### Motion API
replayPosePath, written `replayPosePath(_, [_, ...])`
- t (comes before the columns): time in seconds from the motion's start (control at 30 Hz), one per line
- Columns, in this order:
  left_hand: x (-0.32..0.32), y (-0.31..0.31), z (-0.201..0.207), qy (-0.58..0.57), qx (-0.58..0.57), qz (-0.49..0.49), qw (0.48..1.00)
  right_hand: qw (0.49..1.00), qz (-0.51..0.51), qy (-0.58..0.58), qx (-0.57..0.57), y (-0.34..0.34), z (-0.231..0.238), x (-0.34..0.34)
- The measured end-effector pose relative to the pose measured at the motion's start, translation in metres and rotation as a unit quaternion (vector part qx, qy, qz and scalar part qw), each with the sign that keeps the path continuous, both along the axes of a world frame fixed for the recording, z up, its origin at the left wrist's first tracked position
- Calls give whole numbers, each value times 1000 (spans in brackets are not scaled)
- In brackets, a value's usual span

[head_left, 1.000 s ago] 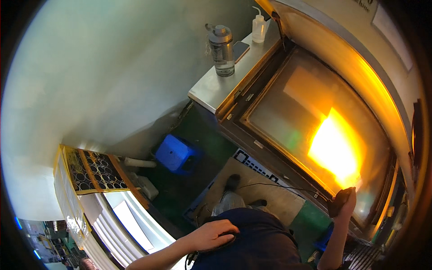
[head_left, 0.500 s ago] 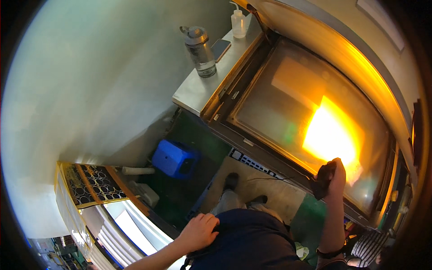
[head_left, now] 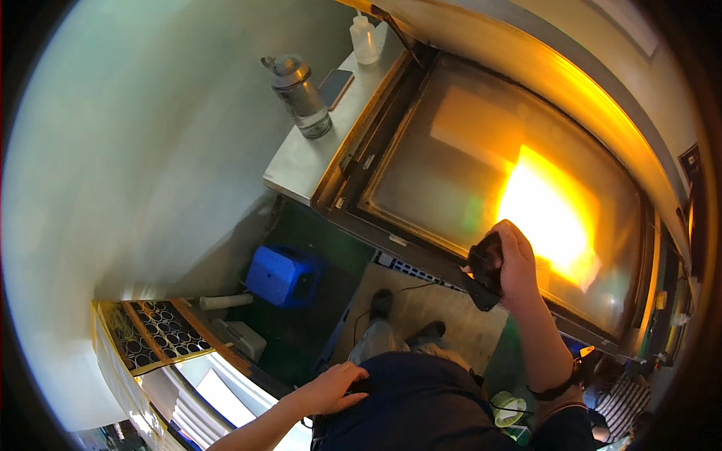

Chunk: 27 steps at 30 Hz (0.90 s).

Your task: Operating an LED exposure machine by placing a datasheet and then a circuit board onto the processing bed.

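So on the far left it's mostly a pale wall (head_left: 113, 188), with a rack panel full of round rings (head_left: 165, 328) at the near end, strips of brown tape across it. Right of that there's a blue plastic stool (head_left: 272, 276) on the dark green floor (head_left: 331, 248). Farther back, a bare-metal ledge (head_left: 289, 169) holds a clear grey-lidded water bottle (head_left: 302, 101), a phone (head_left: 336, 89) and a white squeeze bottle (head_left: 365, 43). Left hand (head_left: 337, 387) is near, at the waist of the dark top (head_left: 406, 402), fingers loosely bent, nothing visible in it. Next is the big glass bed (head_left: 429, 173), dark-framed and hazy. Right hand (head_left: 515, 263) is wrapped around a black handheld object (head_left: 485, 289) above the bed's near edge; too dark to tell what it is. Just beyond, a blazing yellow-white light patch (head_left: 545, 214) hits the glass, and a raised lid (head_left: 553, 68) glows orange along the far right.
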State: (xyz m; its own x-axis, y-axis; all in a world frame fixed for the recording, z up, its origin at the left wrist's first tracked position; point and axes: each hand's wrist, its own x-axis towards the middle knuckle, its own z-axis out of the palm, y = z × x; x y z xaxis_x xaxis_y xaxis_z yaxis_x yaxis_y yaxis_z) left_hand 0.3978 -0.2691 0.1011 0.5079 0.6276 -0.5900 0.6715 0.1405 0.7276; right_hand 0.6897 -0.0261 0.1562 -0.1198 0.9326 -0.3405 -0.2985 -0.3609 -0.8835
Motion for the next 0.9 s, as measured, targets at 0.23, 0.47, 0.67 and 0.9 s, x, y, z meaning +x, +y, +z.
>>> replayPosePath(0.23, [2,2,-19,24,30,-79,996,998,46,15,-28,-9,-22,2])
replayPosePath(0.47, [-10,-15,-5,13,-55,1,998,997,57,13,-46,23,-3,-16])
replayPosePath(0.67, [-16,-40,-29,-33,25,81,996,990,137,-21,-2,33,-10,-27])
replayPosePath(0.9, [-13,-38,-40,-57,44,102,992,848,428,-302,74,-28,-30,72])
